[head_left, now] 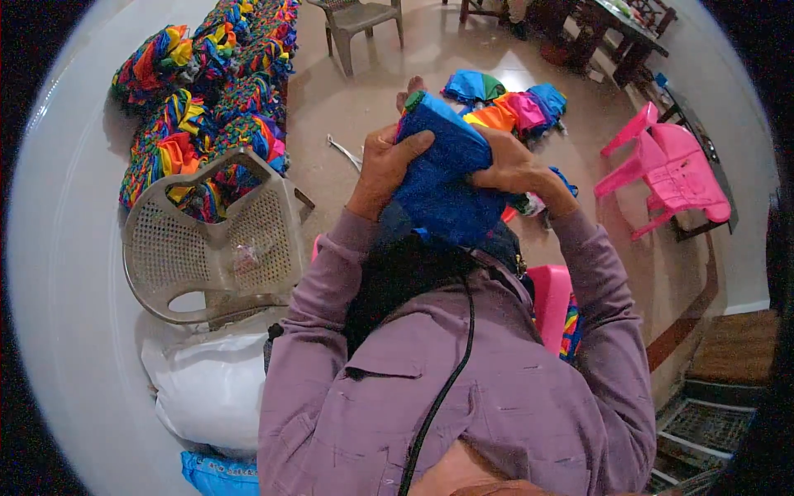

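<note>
A piece of blue fabric (447, 178) with a green patch at its upper corner is stretched in front of my body over my lap. My left hand (387, 165) grips its left edge, thumb pressed on top. At the opposite edge my right hand (514, 169) pinches the cloth, with some of its fingers hidden. Just beyond on the floor lies a loose heap of rainbow-coloured fabric (521, 107) in blue, orange, pink and green. Left of my hands a thin whitish metal tool (343, 152) rests on the floor; its kind is unclear.
Along the left wall, bundles of multicoloured fabric (227, 107) are stacked. A grey plastic chair (211, 248) stands close on my left, above a white sack (211, 388). A pink plastic chair (674, 169) is at the right, another grey chair (360, 16) farther off.
</note>
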Demonstrator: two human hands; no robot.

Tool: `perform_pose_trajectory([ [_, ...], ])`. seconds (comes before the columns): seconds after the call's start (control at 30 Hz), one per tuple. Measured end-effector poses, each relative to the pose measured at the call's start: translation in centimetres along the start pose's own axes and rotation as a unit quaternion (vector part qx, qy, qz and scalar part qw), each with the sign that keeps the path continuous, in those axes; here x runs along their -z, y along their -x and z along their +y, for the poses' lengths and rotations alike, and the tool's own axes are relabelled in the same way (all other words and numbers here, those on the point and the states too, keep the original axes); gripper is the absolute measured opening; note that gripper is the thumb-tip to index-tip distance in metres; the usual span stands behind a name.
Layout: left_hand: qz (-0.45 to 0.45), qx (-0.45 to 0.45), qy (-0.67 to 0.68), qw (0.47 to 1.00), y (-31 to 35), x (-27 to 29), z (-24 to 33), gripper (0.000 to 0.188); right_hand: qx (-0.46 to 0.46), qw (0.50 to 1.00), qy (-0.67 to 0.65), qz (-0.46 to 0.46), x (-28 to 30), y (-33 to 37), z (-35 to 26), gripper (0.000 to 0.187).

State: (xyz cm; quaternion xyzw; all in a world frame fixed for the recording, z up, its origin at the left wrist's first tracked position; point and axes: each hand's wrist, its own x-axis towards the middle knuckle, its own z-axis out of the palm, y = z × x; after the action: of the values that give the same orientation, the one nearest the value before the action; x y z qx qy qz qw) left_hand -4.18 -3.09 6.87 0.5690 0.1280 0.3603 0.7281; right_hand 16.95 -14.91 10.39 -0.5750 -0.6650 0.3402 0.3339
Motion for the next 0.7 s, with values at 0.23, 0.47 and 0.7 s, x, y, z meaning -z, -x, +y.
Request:
perform_pose_trajectory([
  [0.23, -0.015, 0.008, -0.015, 1.0, -0.2, -0.4, 0.9, 0.025, 0.004, 0.992, 0.125, 0.031, 1.3, 0.2, -1.7, 0.068],
  [0.47, 0.098, -0.176, -0.34, 0.919, -1.2, 0.1, 0.5, 0.057, -0.054, 0.891, 0.449, 0.021, 3.9, -0.9, -4.7, 0.052],
  [0.7, 0.082, -0.39, -0.612, 0.683, -0.9, -1.9, 0.5, 0.076, 0.022, 0.875, 0.483, -0.019, 4.2, -2.2, -4.9, 0.047],
])
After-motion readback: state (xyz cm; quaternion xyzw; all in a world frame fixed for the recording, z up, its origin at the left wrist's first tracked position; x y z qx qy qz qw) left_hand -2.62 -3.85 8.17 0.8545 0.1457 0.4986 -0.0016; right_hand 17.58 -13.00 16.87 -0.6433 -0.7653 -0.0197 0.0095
